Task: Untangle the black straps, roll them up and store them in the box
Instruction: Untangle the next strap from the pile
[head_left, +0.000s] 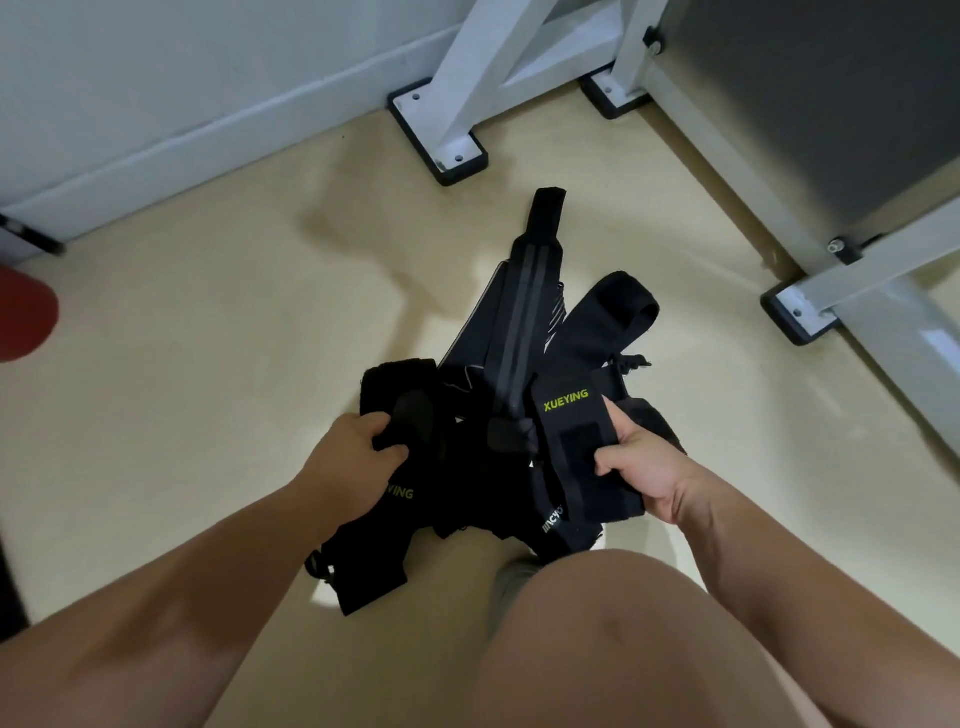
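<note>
Left hand (358, 457) grips a fold of strap at the left side of the tangle, fingers curled round it. Right hand (647, 467) grips a flat strap end at the right side, thumb pressed across its face. Beige floor (208, 374) carries everything shown. White metal frame (460, 98) stands at the far side, its feet on black pads near the wall. Bare knee (623, 634) fills the lower right foreground. Black straps (478, 493) lie in one overlapping heap on the floor between the two hands, just ahead of the knee. Striped strap (519, 312), with two grey bands, runs from the heap toward the frame. Looped strap (618, 312) lies just right of it. Red object (21, 317) is cut off at the left edge. Yellow-green lettering (566, 401), "XUEYING", marks the piece held by the right hand.
</note>
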